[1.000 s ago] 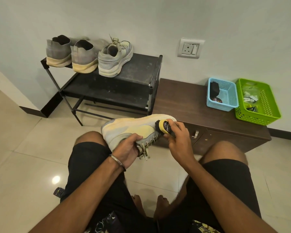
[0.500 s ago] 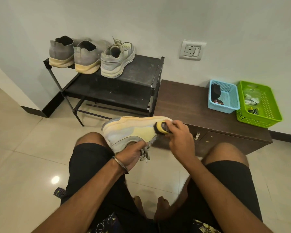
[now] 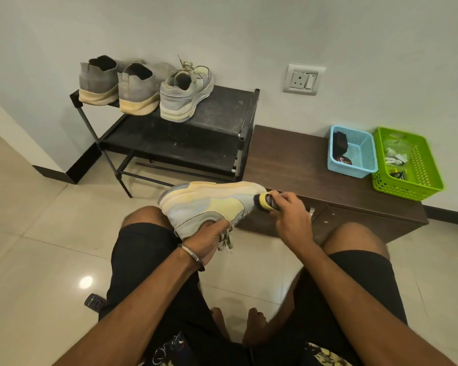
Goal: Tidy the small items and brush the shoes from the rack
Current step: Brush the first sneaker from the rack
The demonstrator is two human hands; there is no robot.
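A grey and pale-yellow sneaker (image 3: 209, 204) lies on its side above my left knee, sole turned away from me. My left hand (image 3: 209, 240) grips it from below at the opening, laces dangling beside the fingers. My right hand (image 3: 291, 217) holds a small yellow-backed shoe brush (image 3: 265, 202) with its dark bristles against the sneaker's toe. On the black shoe rack (image 3: 222, 109) stand two grey slip-on shoes (image 3: 117, 83) and the matching grey sneaker (image 3: 185, 93).
A low dark-brown cabinet (image 3: 302, 165) stands right of the rack. On it sit a blue basket (image 3: 354, 154) with dark items and a green basket (image 3: 407, 165) with small items. A remote control (image 3: 94, 302) lies on the tiled floor by my left thigh.
The brush has travelled along the sneaker's toe, first inward and then back out to the tip. My left hand has turned the shoe a little, so its side faces me more.
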